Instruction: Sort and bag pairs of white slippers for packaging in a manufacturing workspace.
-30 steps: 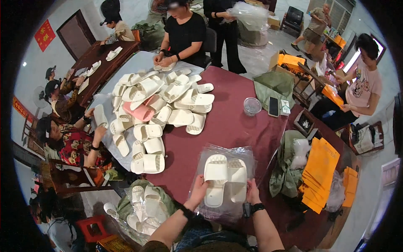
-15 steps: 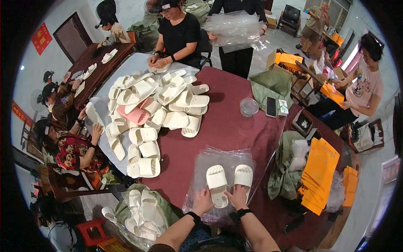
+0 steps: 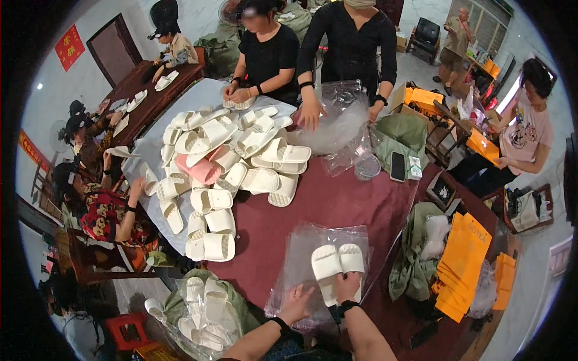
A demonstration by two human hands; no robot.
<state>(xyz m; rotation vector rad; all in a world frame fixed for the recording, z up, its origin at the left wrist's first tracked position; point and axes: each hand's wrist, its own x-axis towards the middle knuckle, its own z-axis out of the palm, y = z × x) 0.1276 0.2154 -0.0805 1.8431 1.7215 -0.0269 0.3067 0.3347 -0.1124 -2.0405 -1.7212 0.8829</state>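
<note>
The dark red table (image 3: 337,210) carries a big heap of white slippers (image 3: 223,162) on its far left; near me lies a clear plastic bag (image 3: 301,259), thin, limp and slippery by the look of it. On it sits my pair of white slippers (image 3: 337,268), probably light, springy foam, best gripped at the heels. My right hand (image 3: 348,287) pinches those heels; my left hand (image 3: 296,304) rests with its fingers spread flat on the bag.
</note>
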